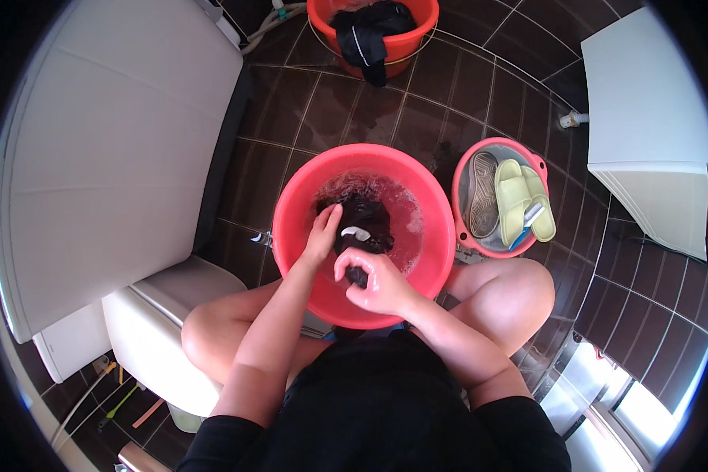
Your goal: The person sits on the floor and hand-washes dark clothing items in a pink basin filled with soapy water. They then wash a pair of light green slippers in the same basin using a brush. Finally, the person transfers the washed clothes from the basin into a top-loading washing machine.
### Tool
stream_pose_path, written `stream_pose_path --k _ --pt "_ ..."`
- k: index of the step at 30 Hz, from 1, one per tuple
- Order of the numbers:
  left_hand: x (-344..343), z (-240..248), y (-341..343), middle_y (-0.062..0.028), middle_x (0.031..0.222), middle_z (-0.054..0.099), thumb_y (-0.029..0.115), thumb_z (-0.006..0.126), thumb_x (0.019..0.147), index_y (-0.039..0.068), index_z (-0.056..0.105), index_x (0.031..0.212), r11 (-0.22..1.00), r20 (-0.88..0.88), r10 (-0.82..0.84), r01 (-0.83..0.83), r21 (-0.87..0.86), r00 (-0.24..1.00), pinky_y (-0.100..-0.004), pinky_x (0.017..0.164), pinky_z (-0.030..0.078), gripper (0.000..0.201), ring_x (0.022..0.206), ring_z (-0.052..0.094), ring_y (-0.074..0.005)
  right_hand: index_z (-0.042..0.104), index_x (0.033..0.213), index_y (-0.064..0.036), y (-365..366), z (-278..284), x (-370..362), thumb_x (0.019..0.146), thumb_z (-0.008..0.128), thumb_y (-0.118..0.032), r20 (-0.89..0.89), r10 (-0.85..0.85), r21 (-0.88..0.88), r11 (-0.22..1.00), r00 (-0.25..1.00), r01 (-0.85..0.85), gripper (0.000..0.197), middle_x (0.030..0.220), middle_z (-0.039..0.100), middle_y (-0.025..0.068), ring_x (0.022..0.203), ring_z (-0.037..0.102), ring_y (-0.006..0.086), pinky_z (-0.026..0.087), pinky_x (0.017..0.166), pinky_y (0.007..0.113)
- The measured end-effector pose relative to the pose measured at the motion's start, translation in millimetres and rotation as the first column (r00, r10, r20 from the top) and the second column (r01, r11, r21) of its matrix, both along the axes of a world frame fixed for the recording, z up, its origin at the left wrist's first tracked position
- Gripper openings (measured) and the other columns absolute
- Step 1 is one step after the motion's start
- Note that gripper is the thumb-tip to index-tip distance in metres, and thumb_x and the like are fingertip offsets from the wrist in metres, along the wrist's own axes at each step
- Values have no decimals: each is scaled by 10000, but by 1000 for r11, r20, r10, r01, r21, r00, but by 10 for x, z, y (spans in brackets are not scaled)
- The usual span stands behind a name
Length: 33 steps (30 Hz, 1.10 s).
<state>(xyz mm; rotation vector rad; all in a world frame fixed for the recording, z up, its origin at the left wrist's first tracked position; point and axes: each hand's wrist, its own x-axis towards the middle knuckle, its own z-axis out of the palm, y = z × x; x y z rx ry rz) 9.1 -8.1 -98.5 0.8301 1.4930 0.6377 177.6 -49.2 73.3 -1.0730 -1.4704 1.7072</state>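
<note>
A wet black cloth lies in soapy water inside a large red-pink basin between my knees. A pale curved patch shows on it; whether that is trim or foam I cannot make out. My left hand is at the cloth's left edge, its fingers nearly straight and pressed against the fabric, with cloth showing on both sides of them. Nearer to me, my right hand curls round a dark bunch of the same cloth, wet and shiny with suds. The cloth's far side is partly under water.
A smaller pink basin at right holds pale green slippers, an upturned sole and a blue-handled brush. Farther off stands a red bucket with dark clothes over its rim. White cabinets flank both sides above dark floor tiles.
</note>
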Motion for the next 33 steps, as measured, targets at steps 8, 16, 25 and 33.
stream_pose_path --k 8,16,25,33 --pt "41 471 214 -84 1033 639 315 582 878 -36 617 1040 898 -212 -439 432 -79 873 -304 884 422 389 1002 571 -184 500 962 -94 -119 199 120 691 579 18 171 248 158 949 954 -274 304 772 612 121 754 612 350 466 647 429" --pt "152 1202 36 -61 955 612 210 487 915 -21 610 1029 976 -44 136 -126 179 990 -257 820 426 285 895 566 -158 442 1043 -73 -318 -260 459 854 663 -403 357 -3 -188 979 934 75 440 602 563 77 549 579 231 428 521 368" --pt "59 1622 -84 -100 1073 634 200 510 929 -14 561 1152 787 371 610 -588 -186 700 -310 860 487 313 976 609 -189 567 1096 7 -112 -376 552 824 701 -332 353 -61 107 994 934 24 454 1096 553 177 987 574 313 466 816 383" --pt "-152 1469 -43 70 737 400 225 467 984 70 517 784 861 2 241 -215 460 971 -213 669 345 258 720 375 -38 607 951 23 38 426 774 782 551 4 -15 -355 -99 931 935 352 179 744 595 42 705 537 71 450 657 247"
